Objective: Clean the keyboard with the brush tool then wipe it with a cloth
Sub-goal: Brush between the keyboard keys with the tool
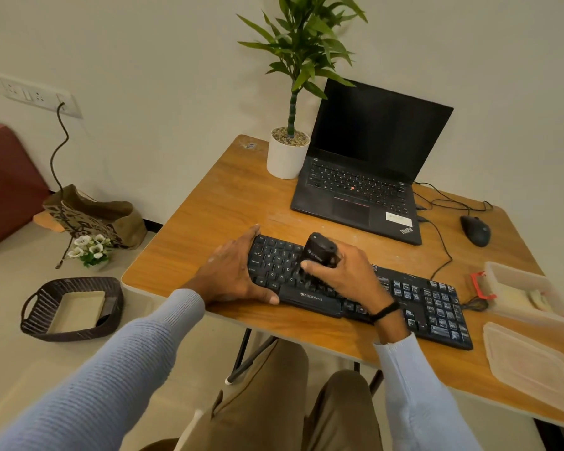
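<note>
Black brush tool (319, 252), gripped in fingers of right hand (347, 279), brushes keyboard (432, 304) whose nine-o'clock end left hand (233, 271) clasps; wiping apparently undone.

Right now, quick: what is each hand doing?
Left hand: grips the left end of the keyboard.
Right hand: holds the brush tool down on the keys.

One view only — head-worn wide-angle, sat above the near edge of the table (209, 196), facing forward and down. Close range: keyboard (430, 307) lands mid-frame, wearer's sleeves (111, 369) and lap (274, 402) fill the bottom. Laptop (372, 135) and wall (144, 43) take the top, floor (10, 288) the left. Table's near edge runs diagonally, dropping to the right. Lens bends the edges — table's right corner looks stretched.
</note>
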